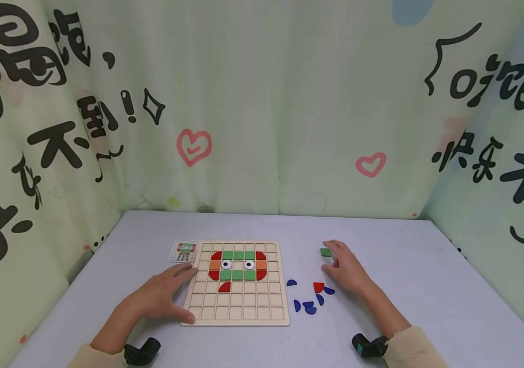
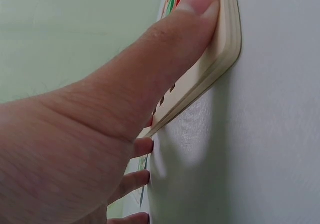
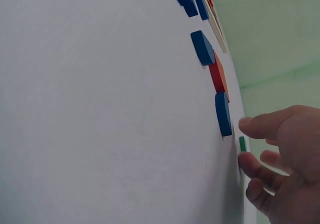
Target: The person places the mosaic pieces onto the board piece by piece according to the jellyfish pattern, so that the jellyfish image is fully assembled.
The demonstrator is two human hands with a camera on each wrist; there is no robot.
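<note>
Beige sleeves come in at the near edge, each with a small black device at the wrist. From the left one, the left hand reaches to the wooden grid board, which lies flat on the white table. Its thumb rests on top of the board at the near left corner, while the other fingers reach to the far part of the left edge; thumb and fingers are spread wide, pinching nothing.

Well to the right of the board, the right hand is held with thumb and fingers parted around a green piece. The index fingertip is on the far side of that piece and the thumb on the near side, with a gap showing between thumb and piece. Whether any finger touches it I cannot tell.

Between board and right hand, six blue half-round pieces lie scattered, two of them just beside a red piece. On the board, green, red and orange pieces surround two eye pieces, and one red quarter-round piece sits nearer, left of centre. Just left of the board's far end lies a pattern card.
</note>
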